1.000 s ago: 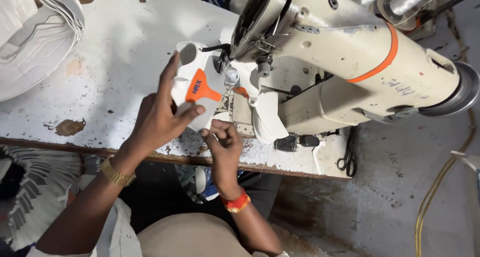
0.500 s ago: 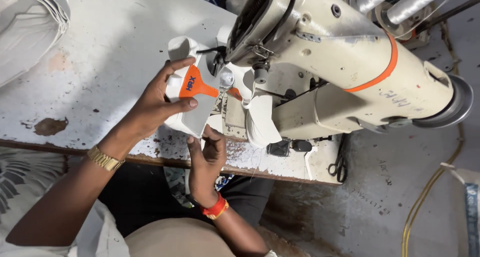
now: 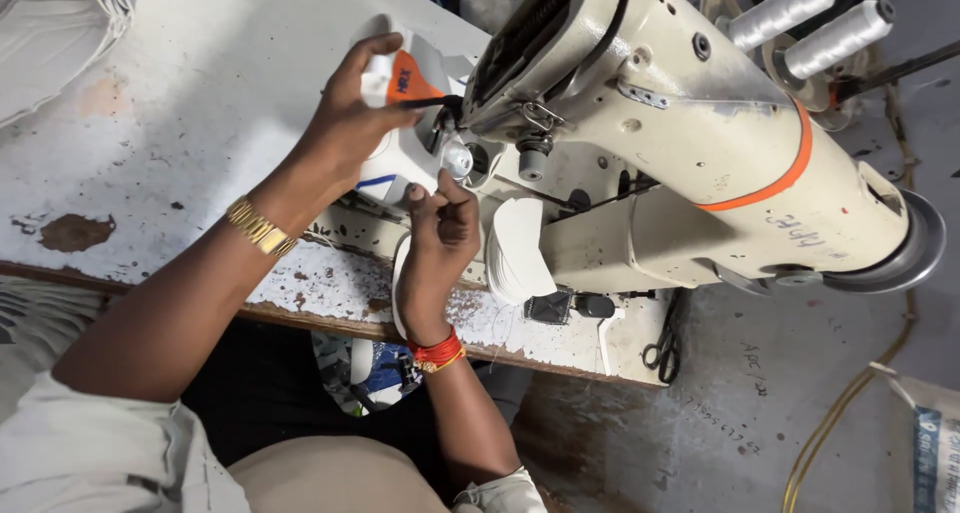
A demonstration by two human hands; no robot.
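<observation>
Two hands on the job: left hand point(image 3: 345, 133) grip closed on white-orange shoe upper point(image 3: 405, 123), now shifted further up the counter point(image 3: 180, 123); right hand point(image 3: 440, 238) apparently pinching its lower edge beside the sewing machine point(image 3: 700, 143).

- The sewing machine point(image 3: 680, 163) stood on the worktable point(image 3: 200, 103) and occupied the upper right of the frame.
- Two thread spools point(image 3: 810, 23) sat at the top right, behind the machine.
- The shoe-upper piece point(image 3: 405, 113) lay at upper centre, against the left end of the machine.
- The left hand point(image 3: 350, 123) lay over the piece from the left.
- The right hand point(image 3: 440, 238) sat just below the piece, at frame centre.
- A stack of cut pieces point(image 3: 515, 248) rested right of the right hand, under the machine arm.
- Scissors point(image 3: 662, 345) lay on the table edge, lower right of centre.
- Folded fabric point(image 3: 55, 23) filled the upper left corner.
</observation>
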